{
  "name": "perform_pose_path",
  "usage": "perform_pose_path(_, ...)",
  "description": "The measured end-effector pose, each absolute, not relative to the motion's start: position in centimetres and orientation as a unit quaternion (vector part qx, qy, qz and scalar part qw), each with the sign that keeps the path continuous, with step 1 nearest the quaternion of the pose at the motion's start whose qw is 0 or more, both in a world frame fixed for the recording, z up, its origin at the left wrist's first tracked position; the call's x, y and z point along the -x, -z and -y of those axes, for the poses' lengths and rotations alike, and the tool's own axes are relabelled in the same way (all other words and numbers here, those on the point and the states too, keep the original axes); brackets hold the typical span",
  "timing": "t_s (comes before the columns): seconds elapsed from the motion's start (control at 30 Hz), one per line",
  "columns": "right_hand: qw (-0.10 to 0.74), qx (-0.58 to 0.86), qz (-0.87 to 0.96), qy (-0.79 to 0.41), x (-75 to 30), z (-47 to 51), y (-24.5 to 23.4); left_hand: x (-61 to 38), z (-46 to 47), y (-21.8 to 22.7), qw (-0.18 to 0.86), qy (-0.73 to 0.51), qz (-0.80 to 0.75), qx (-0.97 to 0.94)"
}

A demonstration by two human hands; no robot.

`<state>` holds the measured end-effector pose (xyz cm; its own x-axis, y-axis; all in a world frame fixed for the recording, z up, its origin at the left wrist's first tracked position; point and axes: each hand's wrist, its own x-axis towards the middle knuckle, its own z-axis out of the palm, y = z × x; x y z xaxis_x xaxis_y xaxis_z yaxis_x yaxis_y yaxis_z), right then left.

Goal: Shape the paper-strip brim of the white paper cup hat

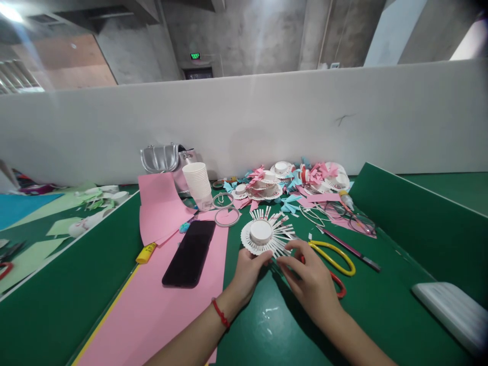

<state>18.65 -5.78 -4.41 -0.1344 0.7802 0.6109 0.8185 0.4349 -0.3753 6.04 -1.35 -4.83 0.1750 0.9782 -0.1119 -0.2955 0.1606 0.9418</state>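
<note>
The cut paper cup (261, 232) sat just right of the frame's centre, held above the green bench (274, 325) with its round white base facing up. The left hand (249, 269) was clamped on the near edge of the cup's fringe, thumb uppermost. The right hand (310, 274) had its fingertips bent in at the lower right of the fringe; whether they pinched a strip or only touched one, I cannot tell.

On the cup's left side the rim made a neat scalloped border, while the strips (280, 231) at the top and right stuck out straight. From that, the step in hand looked like tucking or folding the strips one after another, perhaps half done. The next move seemed to call for a steady left grip and a fine right-hand pinch on a single strip, without creasing its neighbours.

A yellow scissor handle (335, 259) and a red scissor handle (339, 285) lay beside the right hand, with a purple pencil (348, 248) farther right.
</note>
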Motion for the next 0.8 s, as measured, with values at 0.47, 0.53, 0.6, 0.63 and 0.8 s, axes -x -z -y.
perform_pose_path(0.47,0.422,0.56,0.709,-0.071,-18.44,5.13,5.36,-6.15,1.72,4.49,0.548,-0.456,-0.448,-0.539)
perform_pose_path(0.53,0.431,0.565,0.696,-0.097,-18.42,5.15,5.42,-6.14,1.72,4.56,0.546,-0.453,-0.446,-0.545)
perform_pose_path(0.6,0.447,0.572,0.674,-0.135,-18.33,5.21,5.41,-6.05,1.73,4.59,0.548,-0.448,-0.449,-0.546)
perform_pose_path(0.63,0.454,0.575,0.662,-0.155,-18.27,5.25,5.37,-6.0,1.74,4.57,0.55,-0.445,-0.448,-0.546)
perform_pose_path(0.8,0.484,0.57,0.622,-0.231,-18.04,5.25,4.93,-5.87,1.84,4.19,0.567,-0.45,-0.432,-0.538)
